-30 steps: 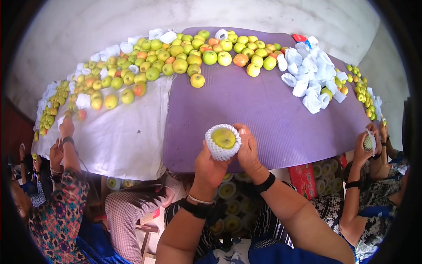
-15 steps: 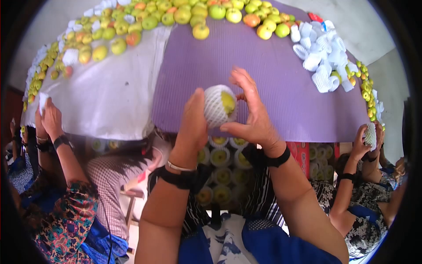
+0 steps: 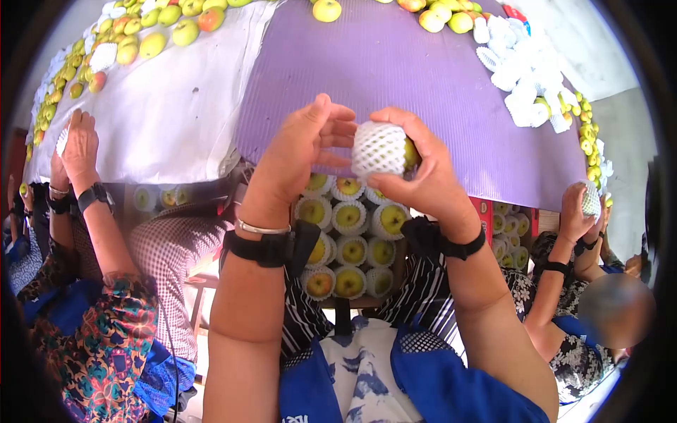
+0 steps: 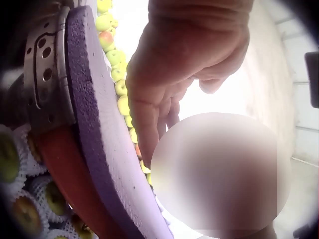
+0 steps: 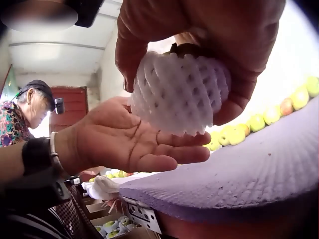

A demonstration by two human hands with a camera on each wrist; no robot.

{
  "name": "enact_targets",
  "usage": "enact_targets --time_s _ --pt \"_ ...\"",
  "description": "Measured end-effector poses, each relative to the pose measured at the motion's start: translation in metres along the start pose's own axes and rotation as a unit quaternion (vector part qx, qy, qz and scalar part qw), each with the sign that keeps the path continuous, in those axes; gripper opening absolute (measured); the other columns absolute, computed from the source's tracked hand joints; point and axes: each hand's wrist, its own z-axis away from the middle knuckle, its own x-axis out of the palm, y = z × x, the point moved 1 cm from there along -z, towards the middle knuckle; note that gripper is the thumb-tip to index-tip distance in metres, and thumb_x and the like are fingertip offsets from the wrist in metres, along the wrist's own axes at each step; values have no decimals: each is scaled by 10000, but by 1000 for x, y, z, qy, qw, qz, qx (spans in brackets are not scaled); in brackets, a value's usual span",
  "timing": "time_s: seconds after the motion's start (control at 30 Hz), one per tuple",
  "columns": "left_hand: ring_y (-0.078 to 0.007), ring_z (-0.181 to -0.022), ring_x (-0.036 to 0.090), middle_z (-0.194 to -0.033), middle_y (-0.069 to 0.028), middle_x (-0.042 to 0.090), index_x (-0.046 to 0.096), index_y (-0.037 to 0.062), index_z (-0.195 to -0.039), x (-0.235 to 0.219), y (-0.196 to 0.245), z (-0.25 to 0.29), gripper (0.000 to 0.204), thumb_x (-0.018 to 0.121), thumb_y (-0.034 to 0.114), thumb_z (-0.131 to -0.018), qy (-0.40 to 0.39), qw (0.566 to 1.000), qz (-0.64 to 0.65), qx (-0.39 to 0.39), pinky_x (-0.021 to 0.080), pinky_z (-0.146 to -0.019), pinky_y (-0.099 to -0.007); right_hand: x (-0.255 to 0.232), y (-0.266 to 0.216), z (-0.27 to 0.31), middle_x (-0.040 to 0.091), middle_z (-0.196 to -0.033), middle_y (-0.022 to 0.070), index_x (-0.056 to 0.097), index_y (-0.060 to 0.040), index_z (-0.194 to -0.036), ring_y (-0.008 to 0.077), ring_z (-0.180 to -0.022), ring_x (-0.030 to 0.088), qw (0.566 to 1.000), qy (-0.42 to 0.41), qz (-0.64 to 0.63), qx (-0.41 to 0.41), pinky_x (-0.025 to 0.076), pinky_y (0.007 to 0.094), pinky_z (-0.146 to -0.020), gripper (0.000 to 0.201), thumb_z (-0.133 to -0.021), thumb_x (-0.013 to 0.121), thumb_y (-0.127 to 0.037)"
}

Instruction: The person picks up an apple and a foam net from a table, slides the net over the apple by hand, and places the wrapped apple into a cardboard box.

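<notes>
An apple in a white foam net (image 3: 379,149) is pinched between the thumb and fingers of my right hand (image 3: 430,166), above the near edge of the purple mat (image 3: 317,77). Bare green skin shows on the apple's right side in the head view. My left hand (image 3: 296,148) is just left of it, fingers spread and relaxed, gripping nothing. The right wrist view has the left palm (image 5: 129,137) turned up beneath the netted apple (image 5: 179,92). In the left wrist view the left hand (image 4: 184,55) shows from its side, a blurred round patch covering the area below.
Below the mat edge, netted apples (image 3: 349,217) fill a box in rows. Loose apples (image 3: 185,32) line the table's far side, with a heap of empty foam nets (image 3: 522,70) at right. People work on both sides, one person's hand (image 3: 81,144) at left.
The netted apple has passed from my left hand to my right, which now grips it. The left fingers have opened away from it. The head view has tilted down, showing more of the box.
</notes>
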Motion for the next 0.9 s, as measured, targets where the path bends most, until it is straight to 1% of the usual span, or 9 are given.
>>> enact_targets --time_s 0.1,0.17,0.23,0.3,0.33,0.43,0.53,0.73,0.9 --pt "-241 -916 611 -1007 -173 609 527 -22 -1064 -9 5 2 537 259 431 -958 0 999 -14 39 513 -744 -345 6 -10 25 553 -1059 97 501 -43 -1139 192 -996 544 995 -87 -12 39 424 304 -879 593 -591 714 -117" --pt "-222 -855 605 -942 -138 612 551 -8 -1028 -14 8 3 502 380 452 -924 1 999 18 50 504 -701 -328 25 -3 54 540 -1061 97 495 -56 -1140 202 -1019 523 983 -141 -29 112 397 308 -913 588 -602 713 -148" --pt "-240 -876 612 -970 -158 614 540 -14 -1045 -16 12 5 501 332 430 -941 -5 998 7 59 510 -714 -341 50 15 88 557 -1055 102 498 -64 -1143 208 -992 539 959 -176 -80 208 417 305 -885 574 -621 717 -158" --pt "-258 -898 620 -997 -177 615 529 -19 -1062 -17 14 7 503 284 408 -958 -10 998 -4 68 516 -727 -354 75 49 129 583 -1009 107 496 -35 -1142 200 -911 571 917 -150 -120 349 457 301 -813 563 -640 722 -153" --pt "-259 -897 620 -996 -178 615 529 -21 -1062 -17 15 7 506 284 409 -957 -9 997 -5 71 516 -728 -354 88 63 143 583 -1009 107 496 -35 -1142 200 -911 571 918 -151 -117 349 457 301 -813 563 -640 722 -153" --pt "-259 -896 619 -995 -179 615 528 -24 -1061 -19 12 9 510 286 413 -956 -12 997 1 76 515 -729 -353 106 80 162 595 -983 131 475 36 -1148 208 -863 585 849 17 -87 520 477 308 -758 589 -653 733 -152" --pt "-259 -895 619 -995 -179 615 527 -25 -1063 -19 13 8 512 291 416 -955 -12 997 9 79 514 -725 -351 112 107 170 583 -1022 152 459 32 -1170 228 -918 575 819 78 -106 559 466 316 -792 604 -664 725 -163" --pt "-247 -879 624 -981 -170 621 536 -19 -1055 -18 15 6 495 299 404 -957 10 997 11 73 514 -711 -338 133 140 171 532 -1138 196 392 36 -1230 268 -1057 519 852 57 41 518 422 337 -881 676 -693 716 -216" --pt "-236 -863 628 -971 -159 627 548 -12 -1042 -14 14 8 475 304 387 -960 15 997 -6 81 513 -706 -328 127 142 183 529 -1150 203 366 43 -1259 281 -1062 520 865 84 -64 490 424 338 -883 723 -689 724 -221"
